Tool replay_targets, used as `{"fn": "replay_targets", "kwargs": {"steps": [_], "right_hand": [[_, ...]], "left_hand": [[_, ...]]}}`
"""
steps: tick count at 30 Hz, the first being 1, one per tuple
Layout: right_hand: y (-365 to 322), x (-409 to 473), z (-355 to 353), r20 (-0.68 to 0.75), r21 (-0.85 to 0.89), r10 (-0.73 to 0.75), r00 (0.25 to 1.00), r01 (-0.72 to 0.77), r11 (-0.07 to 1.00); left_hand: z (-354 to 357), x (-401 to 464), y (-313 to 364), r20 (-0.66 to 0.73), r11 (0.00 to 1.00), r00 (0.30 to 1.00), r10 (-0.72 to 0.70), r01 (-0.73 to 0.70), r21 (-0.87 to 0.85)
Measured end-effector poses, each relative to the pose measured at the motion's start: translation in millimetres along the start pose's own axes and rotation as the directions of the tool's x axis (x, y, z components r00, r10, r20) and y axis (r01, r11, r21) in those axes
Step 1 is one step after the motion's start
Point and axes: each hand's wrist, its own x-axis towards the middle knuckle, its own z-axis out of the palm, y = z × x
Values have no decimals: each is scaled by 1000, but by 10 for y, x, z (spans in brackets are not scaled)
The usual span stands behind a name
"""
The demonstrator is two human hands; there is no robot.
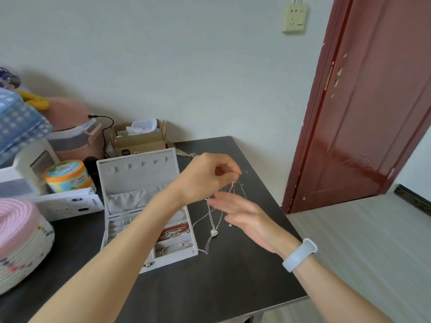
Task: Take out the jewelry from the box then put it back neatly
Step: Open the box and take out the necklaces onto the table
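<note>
A white jewelry box (140,183) stands open on the dark table (210,276), its lid upright. Its compartments hold a red bead bracelet (173,229) and silver pieces. My left hand (207,176) is raised to the right of the box and pinches thin silver necklace chains (231,187) that hang down. A heart pendant (214,233) dangles from one chain near the table. My right hand (240,213) is just below the left one, fingers straight, under the hanging chains; whether it touches them is unclear. It wears a pale wristband.
A cardboard box (140,138) sits behind the jewelry box. At the left are a round tub (66,174), a white flat device (70,202), a woven basket (21,243) and pink containers. The table's right edge borders the floor, with a red door (373,101) beyond.
</note>
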Motion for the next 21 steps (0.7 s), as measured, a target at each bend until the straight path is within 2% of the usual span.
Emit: {"fn": "replay_targets", "kwargs": {"steps": [3,5,8,11,14,17,19,21], "right_hand": [[65,-67,8,7,142,-46,999,44,989],[119,-139,-77,-52,195,-43,998,53,979],[233,-245,-304,-245,168,-10,969,53,984],[332,-303,-603,-457,167,53,888,27,986],[358,-288,-979,-646,127,139,750,-74,989],[331,-171,-1356,-752,95,196,629,-192,977],[290,-29,-1547,-774,44,181,606,-234,971],[224,144,-1666,-762,-59,138,633,-280,958]], "left_hand": [[7,85,-24,-103,998,994,-31,25,-57],[23,121,-102,-179,990,980,-85,63,-127],[93,160,-244,-272,973,945,-182,133,-188],[269,133,-378,-298,932,903,-311,227,-283],[598,3,-483,-255,874,868,-425,321,-363],[1063,-156,-532,-138,817,852,-505,421,-394],[1370,-205,-522,-56,806,857,-513,457,-377],[1623,-195,-500,-6,837,880,-475,449,-313]]}}
